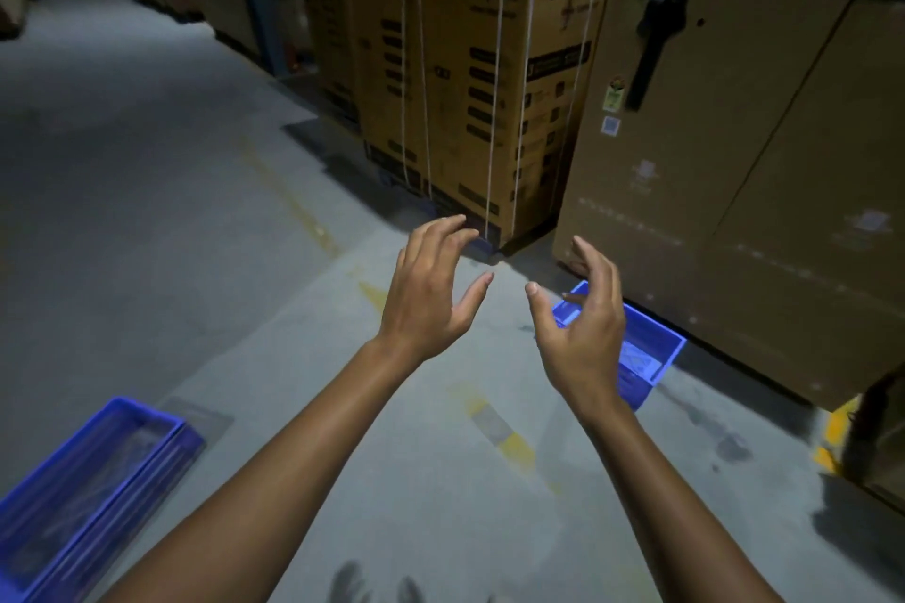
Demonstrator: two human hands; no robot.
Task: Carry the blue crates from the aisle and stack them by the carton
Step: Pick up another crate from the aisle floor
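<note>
Crate by carton: a blue crate (646, 357) sits on the floor, tight against the foot of the big plain carton (734, 191); this is the stacking spot, so it reads as the base of the stack. A pale label or sheet lies inside it. The right hand partly hides its near end.
Crate in aisle: a second blue crate (83, 490) lies low at the left, well apart from the first, out on the open floor (147, 211); judged not yet carried over. Its contents are too blurred to name.
Left hand: the left hand (431, 289) is raised in mid-air, fingers spread and curled, holding nothing.
Right hand: the right hand (583, 323) mirrors it, palm turned inward, fingers loosely curled, also empty; it hangs above the crate by the carton, not touching it as far as can be told.
Hand posture: both palms face each other with a gap between, a shape suited to taking a crate by its two sides.
Surroundings: strapped printed boxes (480, 88) stand beyond the hands, beside the carton; faded yellow floor marks (494, 426) run between the two crates.
Stage: one crate placed, one left in the aisle.
</note>
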